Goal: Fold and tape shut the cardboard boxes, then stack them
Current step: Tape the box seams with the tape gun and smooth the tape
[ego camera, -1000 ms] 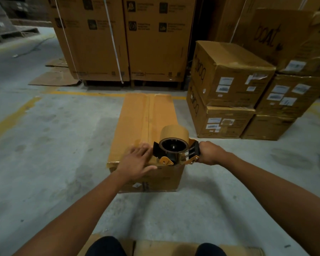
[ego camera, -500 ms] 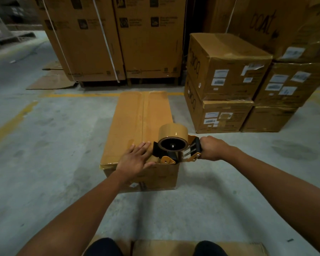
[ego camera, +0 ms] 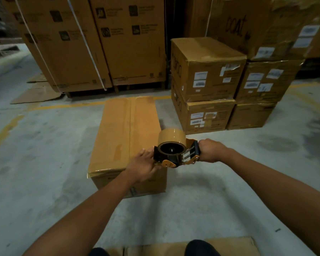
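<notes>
Now logged: tape gun (ego camera: 175, 154), right hand (ego camera: 210, 150) clamped on its handle, shifted right off long box (ego camera: 127, 143) at frame centre; left hand (ego camera: 143, 167) flat, open, pressing near end. Seam appears sealed.

bare floor (ego camera: 35, 163) left, stacked boxes (ego camera: 207, 84) right

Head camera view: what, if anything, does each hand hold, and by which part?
The right hand grips the black-and-orange tape dispenser by its handle. The left hand holds nothing, resting on the long brown cardboard box.

Cartons (ego camera: 126, 137) on concrete floor (ego camera: 35, 163)
</notes>
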`<state>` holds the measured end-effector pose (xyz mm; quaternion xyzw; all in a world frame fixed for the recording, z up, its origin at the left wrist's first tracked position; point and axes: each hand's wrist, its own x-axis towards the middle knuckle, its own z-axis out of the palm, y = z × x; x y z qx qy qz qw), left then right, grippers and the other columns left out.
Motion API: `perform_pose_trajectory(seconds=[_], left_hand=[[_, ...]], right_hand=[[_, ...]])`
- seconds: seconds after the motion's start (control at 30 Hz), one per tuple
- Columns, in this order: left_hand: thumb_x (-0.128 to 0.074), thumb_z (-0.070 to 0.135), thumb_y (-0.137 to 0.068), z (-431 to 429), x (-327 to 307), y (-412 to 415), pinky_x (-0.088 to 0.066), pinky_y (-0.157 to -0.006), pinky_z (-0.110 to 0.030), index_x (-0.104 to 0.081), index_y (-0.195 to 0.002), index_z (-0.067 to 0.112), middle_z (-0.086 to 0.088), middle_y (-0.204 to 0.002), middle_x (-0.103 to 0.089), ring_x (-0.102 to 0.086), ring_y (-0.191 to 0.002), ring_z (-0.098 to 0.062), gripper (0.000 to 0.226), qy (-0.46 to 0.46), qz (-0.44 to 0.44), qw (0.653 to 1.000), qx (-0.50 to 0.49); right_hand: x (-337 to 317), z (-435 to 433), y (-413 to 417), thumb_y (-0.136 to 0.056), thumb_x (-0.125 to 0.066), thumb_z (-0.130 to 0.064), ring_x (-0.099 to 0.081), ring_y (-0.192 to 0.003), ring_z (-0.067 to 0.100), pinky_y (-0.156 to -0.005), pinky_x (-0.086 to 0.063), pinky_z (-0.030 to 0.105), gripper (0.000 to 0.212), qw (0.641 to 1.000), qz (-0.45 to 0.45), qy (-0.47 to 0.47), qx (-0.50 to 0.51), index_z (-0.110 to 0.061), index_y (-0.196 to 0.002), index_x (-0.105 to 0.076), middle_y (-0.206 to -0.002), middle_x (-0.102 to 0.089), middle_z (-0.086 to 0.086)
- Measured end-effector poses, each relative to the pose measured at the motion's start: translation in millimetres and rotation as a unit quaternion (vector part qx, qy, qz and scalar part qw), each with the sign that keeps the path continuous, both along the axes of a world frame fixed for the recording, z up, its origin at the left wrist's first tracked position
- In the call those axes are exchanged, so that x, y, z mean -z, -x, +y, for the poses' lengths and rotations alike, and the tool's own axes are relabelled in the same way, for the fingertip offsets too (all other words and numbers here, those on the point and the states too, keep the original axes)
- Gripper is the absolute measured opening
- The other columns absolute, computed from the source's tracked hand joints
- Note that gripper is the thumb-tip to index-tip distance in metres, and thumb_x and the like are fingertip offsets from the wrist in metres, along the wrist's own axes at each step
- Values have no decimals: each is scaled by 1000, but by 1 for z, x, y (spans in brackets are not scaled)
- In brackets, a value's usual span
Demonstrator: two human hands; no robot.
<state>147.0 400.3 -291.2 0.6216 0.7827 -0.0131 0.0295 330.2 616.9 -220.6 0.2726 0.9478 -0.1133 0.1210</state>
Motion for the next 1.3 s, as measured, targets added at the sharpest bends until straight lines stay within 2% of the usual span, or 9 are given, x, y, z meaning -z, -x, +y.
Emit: perform_pose_trajectory(seconds=[0.23,0.33,0.43,0.53,0.7,0.83,0.97,1.2,1.3], left_hand=[[7,66,-93,-3,17,9,-15,-123,-47,-8,-159,26,3,-167,-9,-6,-154,-19,79,-31,15,999,-22],[-9,66,-93,10,11,-3,-26,-115,-50,-29,-154,24,-4,-160,-26,-24,-146,-25,76,-30,41,998,-40],[-8,60,-88,21,7,-13,-33,-103,-47,-48,-138,25,-5,-145,-37,-33,-131,-24,73,-28,79,995,-53],[-11,60,-92,23,13,-11,-34,-101,-46,-50,-135,22,-5,-142,-40,-36,-128,-24,69,-42,95,992,-66],[-16,61,-92,25,15,-12,-34,-104,-47,-47,-137,21,-6,-142,-43,-38,-128,-25,68,-55,83,993,-61],[-26,61,-92,21,10,-6,-30,-107,-48,-31,-150,18,-9,-147,-36,-33,-131,-28,73,-32,47,998,-42],[-21,60,-87,19,9,-4,-33,-105,-48,-25,-155,14,-10,-148,-36,-35,-129,-30,82,-35,40,998,-38],[-30,63,-92,36,15,-16,-39,-90,-44,-37,-148,20,-10,-129,-46,-43,-114,-28,71,-74,86,989,-94],[-50,50,-86,48,15,-33,-39,-83,-44,-56,-132,22,-14,-122,-49,-45,-107,-32,53,-78,112,983,-120]], right_hand=[[5,18,-24,-87,-71,-40,-62,-85,18,-72,-52,31,21,999,-9,21,25,-24,-94,-59,-89,-64,2],[16,11,-24,-85,-72,-39,-62,-84,19,-72,-52,33,20,998,2,41,39,-24,-92,-60,-87,-63,1],[28,7,-19,-82,-73,-36,-65,-80,22,-70,-55,34,16,996,17,70,50,-25,-84,-61,-83,-64,2],[32,11,-15,-78,-72,-36,-70,-67,24,-62,-62,37,16,992,26,103,75,-22,-76,-65,-74,-69,5],[39,15,-13,-81,-71,-33,-61,-53,18,-50,-54,26,15,989,20,117,90,-21,-76,-65,-67,-66,5],[46,18,-16,-84,-71,-31,-62,-62,18,-54,-53,28,15,989,17,105,99,-19,-86,-63,-72,-64,3],[66,39,-54,-82,-69,-31,-63,-86,21,-72,-49,30,21,990,-50,54,119,-22,-99,-62,-96,-67,3],[121,27,-73,-81,-67,-16,-64,-62,17,-57,-53,26,8,955,43,174,238,-17,-77,-61,-74,-67,6],[145,9,-51,-82,-70,-9,-63,-46,14,-43,-49,24,10,899,113,276,321,-10,-74,-63,-64,-65,8]])
